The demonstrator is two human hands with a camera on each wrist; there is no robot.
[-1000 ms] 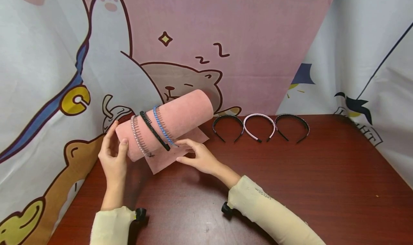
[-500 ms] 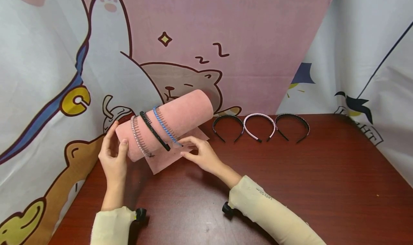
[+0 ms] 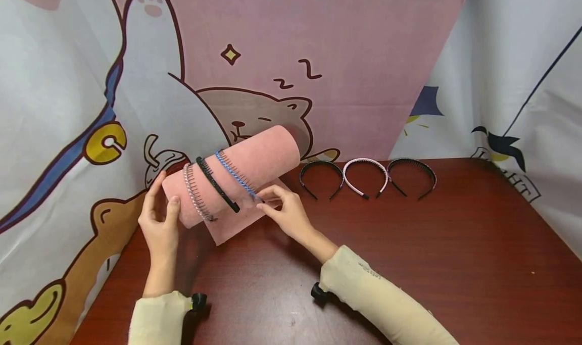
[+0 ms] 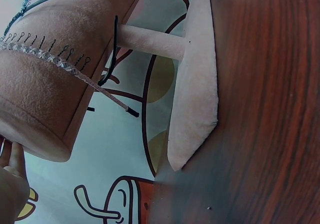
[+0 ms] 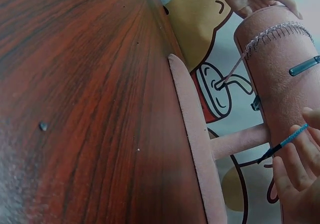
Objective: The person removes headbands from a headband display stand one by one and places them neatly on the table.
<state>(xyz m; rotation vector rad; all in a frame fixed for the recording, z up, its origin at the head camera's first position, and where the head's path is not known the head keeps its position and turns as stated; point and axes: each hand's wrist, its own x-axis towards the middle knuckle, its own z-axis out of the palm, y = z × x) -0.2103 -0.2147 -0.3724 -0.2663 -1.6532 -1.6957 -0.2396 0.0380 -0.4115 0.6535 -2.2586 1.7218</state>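
A pink plush headband stand (image 3: 268, 155) has a thick roll on a post over a flat base (image 4: 197, 83). Around the roll sit a pale braided headband (image 3: 194, 193), a black headband (image 3: 218, 184) and a blue headband (image 3: 234, 173). My left hand (image 3: 160, 218) holds the roll's left end, thumb in front and fingers behind. My right hand (image 3: 288, 214) pinches the blue headband near its lower end; in the right wrist view its dark tip (image 5: 267, 155) sticks out past the fingers.
At the back of the reddish-brown table (image 3: 409, 264), right of the stand, lie a dark headband (image 3: 322, 165), a pink-white headband (image 3: 365, 162) and another dark headband (image 3: 411, 163). A cartoon-printed curtain (image 3: 354, 72) hangs close behind.
My right hand has moved slightly right and up, its thumb and fingers closing on the blue headband's end. That end has shifted right along the roll. The left hand stays put.
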